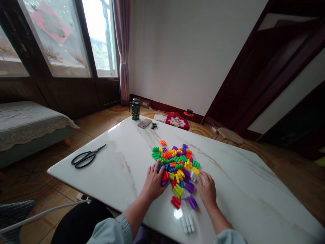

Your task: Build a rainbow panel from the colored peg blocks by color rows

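A heap of small plastic blocks (177, 166) in several colours lies on the white marble table (122, 149). My left hand (153, 181) rests flat at the heap's left edge, fingers spread and touching blue and red pieces. At the heap's right edge my right hand (207, 189) lies with its fingers stretched toward a white piece (193, 176). A red piece (176, 202) and a purple piece (192, 201) lie between my hands. One white block (187, 223) sits alone near the table's front edge. An orange piece (163, 142) lies apart behind the heap.
Black scissors (87, 158) lie at the table's left. At the far end stand a dark green mug (135, 109), a phone (144, 123) and keys (153, 126). A bed (27, 125) is to the left and a red cushion (177, 121) lies on the floor.
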Motion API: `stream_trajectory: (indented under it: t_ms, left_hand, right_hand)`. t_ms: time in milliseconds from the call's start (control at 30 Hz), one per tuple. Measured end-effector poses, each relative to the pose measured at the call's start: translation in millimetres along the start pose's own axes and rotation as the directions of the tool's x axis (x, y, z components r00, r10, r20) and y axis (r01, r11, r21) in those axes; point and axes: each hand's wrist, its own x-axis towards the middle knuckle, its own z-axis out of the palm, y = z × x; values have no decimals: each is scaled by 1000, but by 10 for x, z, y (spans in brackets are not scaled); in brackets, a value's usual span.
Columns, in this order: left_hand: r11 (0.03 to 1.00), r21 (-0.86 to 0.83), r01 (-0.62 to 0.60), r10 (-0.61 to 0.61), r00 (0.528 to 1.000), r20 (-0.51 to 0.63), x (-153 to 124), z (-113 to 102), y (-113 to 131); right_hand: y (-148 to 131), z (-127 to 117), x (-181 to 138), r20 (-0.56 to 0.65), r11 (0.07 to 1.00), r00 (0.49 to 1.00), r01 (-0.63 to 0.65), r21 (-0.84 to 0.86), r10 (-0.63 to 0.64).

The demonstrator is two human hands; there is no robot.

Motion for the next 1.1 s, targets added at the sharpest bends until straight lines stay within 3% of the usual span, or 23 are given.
stream_trajectory:
  t_ms: [100,200,433,500,600,700,767,933,1100]
  left_hand:
    - [1000,-2,-7,7,1000,-26,6,-31,20]
    - [999,-25,-23,22,999,-43,17,-38,-8]
    - [999,-43,22,-26,995,-99,-122,-168,-52]
    - [1000,-16,-11,9,993,-121,-234,-237,95]
    - [985,-1,-174,174,984,-44,-413,-268,451]
    - [921,-66,-383,387,918,81,-524,-160,813]
    - [890,-112,-443,455,880,138,-536,-39,975]
    - [942,-87,-325,334,934,129,-462,166,1045]
    - [965,-12,-263,264,964,32,-396,144,889]
  right_hand:
    - [262,-13,-427,114,970,993,18,-244,10]
    - [219,-6,-621,219,911,975,57,-408,37]
    - [22,-44,-621,190,903,980,30,-428,57]
    - [15,-44,-622,181,910,981,17,-414,64]
    - [-8,-53,-621,177,915,981,-3,-403,81]
    - [-37,-72,-613,186,918,978,-10,-397,91]
    - [-43,-82,-611,192,918,977,-9,-397,93]
    - [-18,-83,-613,184,923,979,-10,-384,87]
    - [-34,-87,-611,204,912,974,-11,-411,103]
